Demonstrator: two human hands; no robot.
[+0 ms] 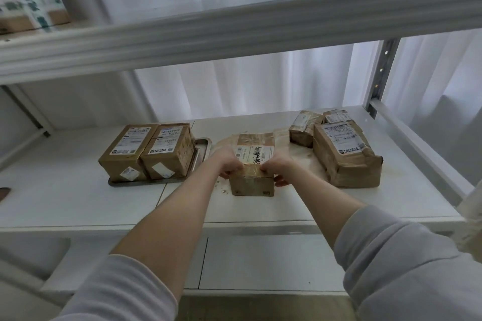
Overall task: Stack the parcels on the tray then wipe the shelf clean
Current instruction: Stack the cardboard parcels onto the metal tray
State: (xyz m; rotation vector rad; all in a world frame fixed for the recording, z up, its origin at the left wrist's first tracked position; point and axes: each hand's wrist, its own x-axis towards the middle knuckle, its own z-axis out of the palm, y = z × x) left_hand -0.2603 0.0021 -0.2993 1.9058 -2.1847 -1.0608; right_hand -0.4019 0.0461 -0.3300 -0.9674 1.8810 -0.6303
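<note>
A brown taped parcel (254, 164) with a white label sits in the middle of the white shelf (78, 203). My left hand (227, 164) grips its left side, with fingers curled over the near top edge. My right hand (276, 168) grips its right side, thumb on top. To the left, a metal tray (203, 148) carries two brown parcels (129, 154) (168, 154) side by side. A brownish stain (305, 156) spreads on the shelf around the held parcel.
At the right of the shelf lie a large wrinkled parcel (344, 154) and two small ones (303, 128) (336, 115) behind it. An upper shelf beam (234, 31) crosses overhead, with a box (28, 0) at top left. A steel upright (383, 73) stands at the right.
</note>
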